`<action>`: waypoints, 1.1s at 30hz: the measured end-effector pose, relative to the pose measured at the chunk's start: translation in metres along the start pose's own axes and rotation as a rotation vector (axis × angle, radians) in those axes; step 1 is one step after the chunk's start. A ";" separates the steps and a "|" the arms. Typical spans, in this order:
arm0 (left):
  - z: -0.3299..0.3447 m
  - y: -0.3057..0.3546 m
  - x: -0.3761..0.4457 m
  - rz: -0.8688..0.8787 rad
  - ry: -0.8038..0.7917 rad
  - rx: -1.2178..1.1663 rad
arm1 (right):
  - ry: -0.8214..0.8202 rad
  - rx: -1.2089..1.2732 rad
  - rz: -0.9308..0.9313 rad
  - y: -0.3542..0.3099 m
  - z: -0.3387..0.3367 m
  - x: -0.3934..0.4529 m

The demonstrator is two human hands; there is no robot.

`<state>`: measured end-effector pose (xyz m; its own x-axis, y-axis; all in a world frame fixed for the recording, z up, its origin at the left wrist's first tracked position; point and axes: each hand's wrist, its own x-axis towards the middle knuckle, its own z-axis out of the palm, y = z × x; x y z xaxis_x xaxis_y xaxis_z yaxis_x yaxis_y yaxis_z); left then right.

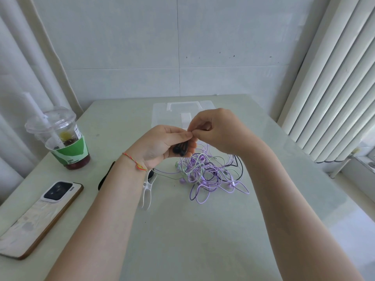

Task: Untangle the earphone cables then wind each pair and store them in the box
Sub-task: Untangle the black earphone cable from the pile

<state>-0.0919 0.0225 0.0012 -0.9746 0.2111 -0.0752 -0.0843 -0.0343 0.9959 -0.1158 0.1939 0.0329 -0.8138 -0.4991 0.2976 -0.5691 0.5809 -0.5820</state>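
Note:
A tangle of purple, pale green and black earphone cables (207,173) lies on the table in front of me. My left hand (162,145) is raised above it and holds black earbuds (180,150) in its curled fingers. My right hand (219,130) meets it fingertip to fingertip and pinches a thin cable at the left thumb; the pinched bit is too small to see clearly. A clear plastic box (162,112) with a white lid latch stands behind the hands, partly hidden by them.
A plastic cup (63,138) with a straw and green sleeve stands at the left. A phone (40,218) lies face down near the left edge. A white clip (147,191) and a dark object (105,177) lie under my left forearm. Vertical blinds hang at the right.

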 end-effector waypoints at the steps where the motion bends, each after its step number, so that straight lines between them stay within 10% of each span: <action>1: 0.001 0.000 0.000 -0.002 0.016 -0.007 | -0.006 0.000 0.003 0.000 0.000 0.000; 33: -0.001 -0.011 0.007 -0.012 -0.114 -0.076 | -0.053 0.005 0.009 0.006 0.006 0.002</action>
<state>-0.0984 0.0235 -0.0102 -0.9440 0.3212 -0.0761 -0.1153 -0.1046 0.9878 -0.1203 0.1930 0.0254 -0.8115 -0.5271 0.2522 -0.5611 0.5823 -0.5884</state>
